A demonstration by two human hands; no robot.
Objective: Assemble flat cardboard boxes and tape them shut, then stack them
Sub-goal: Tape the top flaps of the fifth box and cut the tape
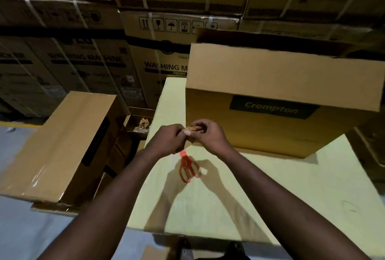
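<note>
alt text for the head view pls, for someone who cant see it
Two hands meet over a pale yellow work surface, the left hand and right hand both pinching a small brown wad, with red-handled scissors lying on the surface just below them. An open Crompton box sits behind; a taped box stands at left.

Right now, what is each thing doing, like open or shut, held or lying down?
left hand: fingers curled, pinching the brown lump.
right hand: fingers curled on the brown lump too.
brown lump: held between both hands.
scissors: lying on the yellow table, untouched.
Crompton box: standing on the yellow table, top flap open.
left box: taped shut.
small box: open, scraps inside.
</note>
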